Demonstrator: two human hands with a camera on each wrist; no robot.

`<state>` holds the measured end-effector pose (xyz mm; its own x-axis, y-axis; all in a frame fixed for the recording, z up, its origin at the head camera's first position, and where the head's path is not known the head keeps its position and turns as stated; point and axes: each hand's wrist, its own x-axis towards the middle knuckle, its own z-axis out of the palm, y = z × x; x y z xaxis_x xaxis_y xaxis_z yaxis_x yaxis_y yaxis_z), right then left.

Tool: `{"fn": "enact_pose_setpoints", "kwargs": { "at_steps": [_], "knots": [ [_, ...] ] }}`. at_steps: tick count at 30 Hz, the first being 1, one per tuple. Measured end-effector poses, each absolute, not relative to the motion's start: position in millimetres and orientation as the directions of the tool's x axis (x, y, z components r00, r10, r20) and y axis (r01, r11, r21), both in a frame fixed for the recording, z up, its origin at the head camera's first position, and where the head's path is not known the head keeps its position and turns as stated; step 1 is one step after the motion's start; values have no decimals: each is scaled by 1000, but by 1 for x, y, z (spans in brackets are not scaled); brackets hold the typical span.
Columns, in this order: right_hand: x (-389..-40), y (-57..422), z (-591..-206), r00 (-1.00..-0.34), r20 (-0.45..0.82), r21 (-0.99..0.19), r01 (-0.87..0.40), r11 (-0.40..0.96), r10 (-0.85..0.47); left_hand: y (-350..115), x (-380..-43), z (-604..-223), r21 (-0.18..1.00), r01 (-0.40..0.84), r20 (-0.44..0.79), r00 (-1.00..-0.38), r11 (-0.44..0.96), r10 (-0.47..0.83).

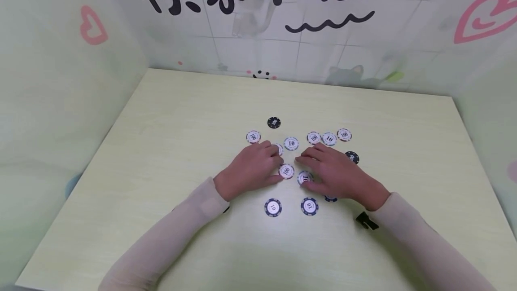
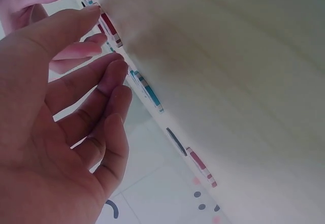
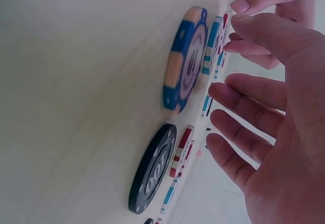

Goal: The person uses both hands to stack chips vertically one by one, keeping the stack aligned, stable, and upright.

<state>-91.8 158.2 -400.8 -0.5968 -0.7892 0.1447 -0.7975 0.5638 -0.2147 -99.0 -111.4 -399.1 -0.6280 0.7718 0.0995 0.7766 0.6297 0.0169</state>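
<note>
Head view, L to R, on a pale yellow-green wood-grained tabletop (image 1: 181,102): the L hand (image 1: 254,165) is held w/ fingers loosely bent and thumb apart from them, nothing being pinched. Beyond it are seen a round red-and-white plastic-looking chip (image 1: 253,136), marked 100, and a round black chip (image 1: 273,122), ditto; nearer the viewer, a round navy-and-cream chip (image 1: 273,207), marked 10, is shown. Btwn the hands, a second red-and-white chip (image 1: 286,171), no. 100, is placed at the L thumb tip; whether it is touched can't be told. Farther back, a round light-blue-and-white chip (image 1: 291,143), no. 10, is seen. A second light-blue-and-white chip (image 1: 305,178) is partly covered by the R thumb. The R hand (image 1: 339,169) is held w/ fingers slightly bent and parted, nothing pinched. A second black chip (image 1: 352,157) is part. hidden behind it; a small black clip-like object (image 1: 366,220) is seen nr. the R sleeve (image 1: 420,237).
</note>
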Motion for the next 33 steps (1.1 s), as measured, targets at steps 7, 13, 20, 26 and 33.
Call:
{"fn": "enact_pose_setpoints", "kwargs": {
  "at_steps": [7, 13, 20, 26, 33],
  "knots": [
    [-91, 167, -402, -614, 143, -227, -784, 578, -776, -115, -95, -397, 39, 753, 117, -656, 657, 745],
    [-92, 171, -402, -623, 114, -241, -773, 587, -774, -114, -93, -396, 52, 733, 57, -680, 678, 731],
    [-95, 174, -403, -596, 118, -245, -793, 558, -795, -109, -94, -395, 31, 731, 39, -683, 682, 729],
    [-98, 173, -402, -571, 120, -232, -812, 536, -812, -105, -96, -394, -2, 734, 30, -679, 679, 734],
    [-101, 172, -401, -566, 121, -231, -815, 532, -815, -102, -98, -392, -44, 736, 27, -675, 675, 737]
  ]
}}
